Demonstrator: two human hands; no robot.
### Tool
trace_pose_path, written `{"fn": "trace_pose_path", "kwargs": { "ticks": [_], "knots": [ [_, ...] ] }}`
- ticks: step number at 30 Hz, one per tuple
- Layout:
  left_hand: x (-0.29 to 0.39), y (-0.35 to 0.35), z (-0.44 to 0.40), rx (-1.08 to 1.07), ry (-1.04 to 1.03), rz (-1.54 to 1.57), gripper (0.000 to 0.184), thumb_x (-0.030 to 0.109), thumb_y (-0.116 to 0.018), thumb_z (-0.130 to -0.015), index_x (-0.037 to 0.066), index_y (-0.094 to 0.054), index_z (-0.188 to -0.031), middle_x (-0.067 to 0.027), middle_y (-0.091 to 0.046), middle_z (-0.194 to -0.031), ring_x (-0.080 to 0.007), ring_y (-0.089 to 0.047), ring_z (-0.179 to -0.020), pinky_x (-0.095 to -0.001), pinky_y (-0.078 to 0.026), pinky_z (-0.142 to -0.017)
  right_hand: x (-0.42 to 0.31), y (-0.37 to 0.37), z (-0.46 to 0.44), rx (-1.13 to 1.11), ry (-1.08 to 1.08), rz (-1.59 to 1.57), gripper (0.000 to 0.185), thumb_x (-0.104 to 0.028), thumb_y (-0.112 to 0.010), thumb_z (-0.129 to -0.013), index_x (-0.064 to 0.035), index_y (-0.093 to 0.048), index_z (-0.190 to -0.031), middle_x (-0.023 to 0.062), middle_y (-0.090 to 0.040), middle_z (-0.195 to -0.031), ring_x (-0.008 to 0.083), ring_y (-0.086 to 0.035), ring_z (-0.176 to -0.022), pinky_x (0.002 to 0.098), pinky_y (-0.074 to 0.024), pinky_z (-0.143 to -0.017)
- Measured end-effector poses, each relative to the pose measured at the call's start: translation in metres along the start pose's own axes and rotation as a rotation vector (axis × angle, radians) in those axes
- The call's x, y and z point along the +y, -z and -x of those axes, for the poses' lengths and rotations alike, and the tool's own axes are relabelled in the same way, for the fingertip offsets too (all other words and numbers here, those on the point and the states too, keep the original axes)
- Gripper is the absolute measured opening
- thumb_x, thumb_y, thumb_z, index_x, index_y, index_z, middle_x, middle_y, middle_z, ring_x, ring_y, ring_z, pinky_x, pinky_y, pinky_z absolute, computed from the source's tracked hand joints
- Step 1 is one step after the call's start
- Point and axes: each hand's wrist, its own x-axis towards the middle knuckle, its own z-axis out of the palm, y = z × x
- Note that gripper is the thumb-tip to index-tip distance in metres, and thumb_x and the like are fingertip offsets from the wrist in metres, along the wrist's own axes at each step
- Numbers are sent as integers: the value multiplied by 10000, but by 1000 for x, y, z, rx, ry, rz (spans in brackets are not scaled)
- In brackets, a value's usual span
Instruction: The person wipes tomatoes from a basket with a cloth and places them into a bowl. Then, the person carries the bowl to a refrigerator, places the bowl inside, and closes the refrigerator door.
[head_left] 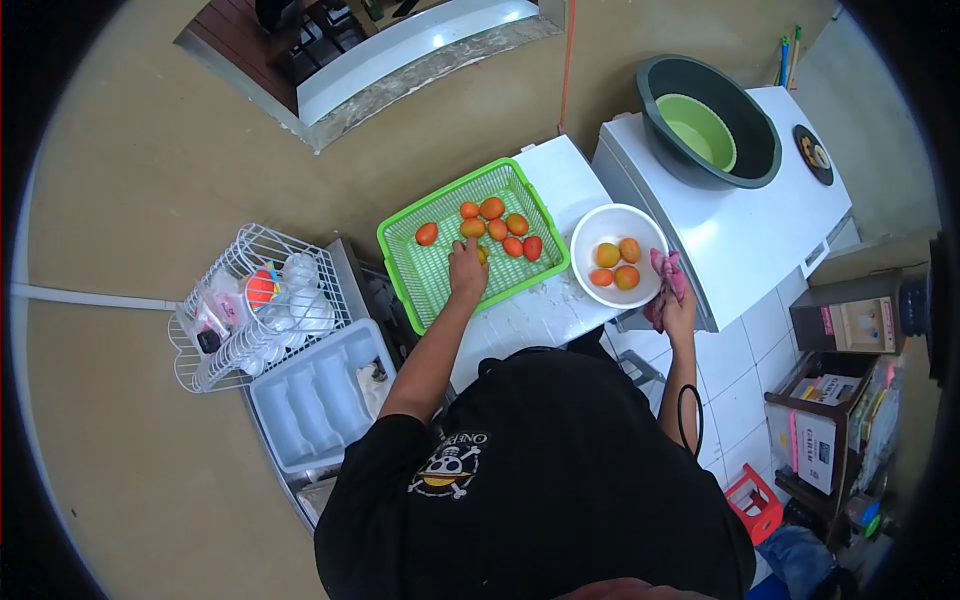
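Note:
My left hand (pixel 467 270) reaches into a green plastic basket (pixel 420 290), its fingers closed round a yellowish tomato (pixel 483 254) that they partly hide. Beside and beyond those fingers lie several red and orange tomatoes (pixel 497 230), with one red tomato (pixel 427 234) apart on the left. A bunched pink cloth (pixel 668 275) is gripped in my right hand (pixel 681 310), against the right rim of a white bowl (pixel 590 225). Several orange and yellowish tomatoes (pixel 608 256) sit inside that bowl.
The basket and bowl stand on a white table (pixel 553 165). At the right, a white appliance top (pixel 720 250) bears a large dark basin (pixel 755 165) with a green container (pixel 700 130) in it. A wire dish rack (pixel 330 270) and a blue-grey tray (pixel 310 410) are at the left.

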Motion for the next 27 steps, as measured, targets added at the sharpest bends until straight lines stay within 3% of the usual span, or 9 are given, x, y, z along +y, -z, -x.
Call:
{"fn": "trace_pose_path", "kwargs": {
  "ticks": [3, 5, 12, 14, 17, 20, 22, 26, 27],
  "knots": [
    [-18, -8, 3, 106, -81, 150, 537, 222, -690, -777, 94, -406, -1215, -217, -471, -1161, -347, -571, -957, -402, -495, -825, 2, 3, 6, 84, -14, -41, 313, -88, -435, -928, 19, -535, -1204, 116, -608, -1091, 178, -568, -991, 290, -423, -889],
    [-25, -16, -7, 125, -22, 812, 410, 201, -651, -813, 79, -461, -1155, -178, -562, -977, -277, -596, -794, -406, -502, -765, 7, 6, 3, 167, -9, -29, 323, -61, -420, -915, 30, -523, -1207, 114, -598, -1105, 178, -562, -1008, 289, -425, -891],
    [55, 69, 58, -512, 99, 2032, 427, 491, -420, -908, 80, -521, -959, -55, -595, -818, -171, -586, -761, -325, -462, -667, -135, -43, 46, 140, 211, -187, 361, -145, -437, -949, 45, -465, -1255, 130, -572, -1134, 176, -555, -1027, 291, -432, -900],
    [75, 75, 68, -610, 31, 2062, 429, 491, -426, -908, 77, -520, -975, -56, -597, -849, -180, -586, -801, -331, -468, -701, -150, -65, 63, 18, 15, -179, 388, -180, -459, -937, 38, -467, -1259, 170, -549, -1186, 217, -528, -1111, 319, -399, -951],
    [120, 89, 111, -434, -82, 1949, 523, 483, -435, -908, 55, -447, -1208, -81, -529, -1155, -196, -548, -1049, -368, -455, -893, -170, -103, 67, -466, 854, 415, 557, -164, -563, -766, -73, -463, -1306, 170, -387, -1382, 409, -335, -1283, 474, -267, -1058],
    [127, 100, 139, -351, -423, 1874, 585, 482, -393, -933, 75, -345, -1351, -88, -438, -1326, -217, -474, -1201, -372, -367, -1036, -171, -118, 63, -444, 903, 331, 541, -162, -571, -768, -88, -473, -1295, 175, -374, -1389, 409, -331, -1287, 484, -273, -1054],
    [125, 85, 117, -346, -265, 1864, 621, 491, -463, -898, 55, -357, -1328, -80, -459, -1271, -188, -492, -1157, -350, -412, -976, -173, -124, 55, -431, 929, 282, 515, -149, -564, -783, -90, -478, -1288, 184, -395, -1373, 407, -348, -1277, 483, -282, -1049],
    [124, 86, 116, -374, -80, 1978, 488, 432, -423, -939, 72, -394, -1269, -62, -503, -1172, -163, -512, -1082, -335, -436, -905, -179, -132, 51, -438, 41, -344, 308, -120, -367, -964, -3, -493, -1219, 146, -553, -1214, 241, -501, -1156, 361, -359, -1000],
    [119, 84, 113, -393, -68, 1986, 452, 418, -423, -942, 80, -408, -1241, -61, -520, -1130, -165, -525, -1033, -330, -440, -864, -184, -131, 51, -349, 193, -459, 309, -119, -378, -959, 0, -493, -1219, 158, -540, -1228, 257, -493, -1169, 374, -356, -1000]
  ]
}}
